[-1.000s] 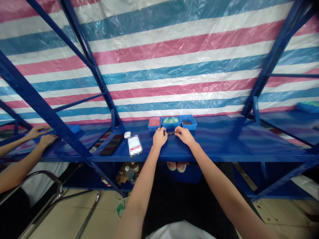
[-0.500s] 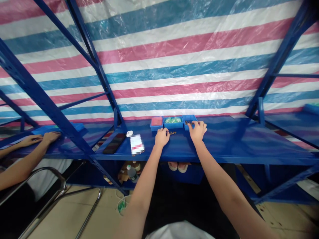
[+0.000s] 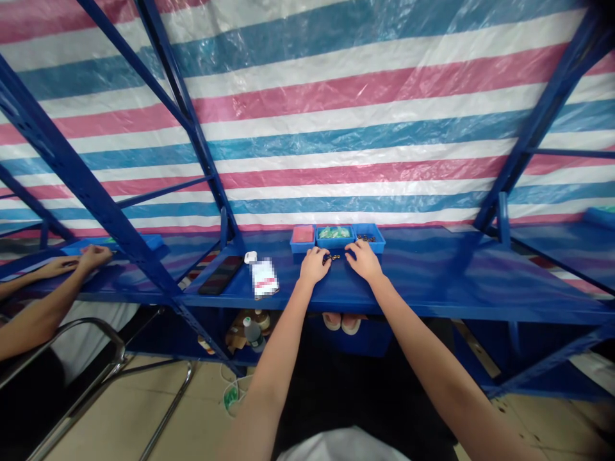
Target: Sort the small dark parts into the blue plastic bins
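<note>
My left hand (image 3: 315, 265) rests on the blue tabletop with fingers curled. Its thumb and fingertips are at a short row of small brass-and-dark pieces (image 3: 335, 257); what it grips is too small to make out. Right of that row is my right hand (image 3: 364, 260), palm down, thumb and fingers bent together toward the pieces; anything between its fingertips is hidden. Just behind the hands stand three blue bins: one with a pink block or stack (image 3: 303, 234), one with green-and-white small packets (image 3: 335, 233), and a right bin (image 3: 378, 246) with small dark-and-brass pieces.
On the blue table (image 3: 432, 275) to my left lie a black phone (image 3: 221, 275), a white earphone case (image 3: 250, 257) and a blurred-out white item (image 3: 264, 278). Blue metal posts (image 3: 187, 128) flank the place. At far left another person's hands (image 3: 91, 257) work by a blue tray.
My right hand has come out of the right bin and moved left and nearer me, beside the small pieces. My left hand has stayed nearly in place. The other person's hand has shifted left.
</note>
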### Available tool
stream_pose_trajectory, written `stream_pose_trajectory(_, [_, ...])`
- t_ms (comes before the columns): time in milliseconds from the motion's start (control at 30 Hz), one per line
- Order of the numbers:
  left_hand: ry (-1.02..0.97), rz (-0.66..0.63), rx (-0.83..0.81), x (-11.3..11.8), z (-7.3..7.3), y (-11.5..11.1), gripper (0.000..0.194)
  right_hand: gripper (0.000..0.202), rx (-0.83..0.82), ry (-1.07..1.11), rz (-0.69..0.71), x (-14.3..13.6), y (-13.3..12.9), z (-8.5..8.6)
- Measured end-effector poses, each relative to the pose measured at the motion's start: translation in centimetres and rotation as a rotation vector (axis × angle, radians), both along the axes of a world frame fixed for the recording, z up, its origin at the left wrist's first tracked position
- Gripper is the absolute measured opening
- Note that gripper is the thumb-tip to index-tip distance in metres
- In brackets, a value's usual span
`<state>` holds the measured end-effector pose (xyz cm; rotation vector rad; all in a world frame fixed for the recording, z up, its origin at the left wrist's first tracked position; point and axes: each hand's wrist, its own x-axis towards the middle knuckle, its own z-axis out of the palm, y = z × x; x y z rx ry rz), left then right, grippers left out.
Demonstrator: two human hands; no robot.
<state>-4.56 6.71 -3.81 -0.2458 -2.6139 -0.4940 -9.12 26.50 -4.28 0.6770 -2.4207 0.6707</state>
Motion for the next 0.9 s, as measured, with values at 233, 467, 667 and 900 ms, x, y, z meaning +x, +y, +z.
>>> stream_pose_trajectory(233, [0.161, 0.163, -0.083, 0.6, 0.9, 0.5, 0.050, 0.036, -0.136, 0.110, -0.297, -0.3, 0.2, 0.0])
stream_pose_trajectory(467, [0.113, 0.229, -0.022, -0.5, 0.1, -0.1, 0.050, 0.032, -0.111, 0.069, -0.297, -1.1, 0.4, -0.6])
stream_pose_trajectory(667, [0.141, 0.172, 0.070, -0.4, 0.2, -0.4, 0.044, 0.030, -0.125, 0.135, -0.276, -1.2, 0.6, -0.8])
stream_pose_trajectory(900, [0.154, 0.160, 0.135, -0.5, -0.1, -0.6, 0.043, 0.030, -0.133, 0.147, -0.272, -0.6, 0.7, -0.3])
